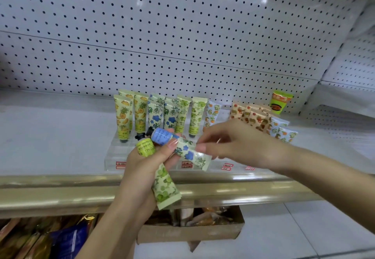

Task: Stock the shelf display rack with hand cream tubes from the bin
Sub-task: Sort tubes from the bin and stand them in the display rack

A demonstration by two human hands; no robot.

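The left hand [140, 169] was curled round two hand cream tubes at once: a soft pale tube with green leaves and a lime cap [165, 187], and a soft pale tube with blue flowers and a blue cap [188, 153]. It held them like a little bunch, caps up, so the other hand could take one at a time. The right hand [239, 143] pinched the blue tube near its flat end, most likely to pull it free. The green tube hung down from the palm.

Both tubes were in the air, just in front of the clear plastic display rack [111, 157] on the white shelf with a gold front edge [60, 187]. In the rack, tubes stood caps down, sorted by picture. The blue flower row [155, 116] was right behind the hands — a good home for the blue tube.

A brown cardboard box [192, 233] sat below the shelf. It may have been the bin — its insides were too blurry to tell.
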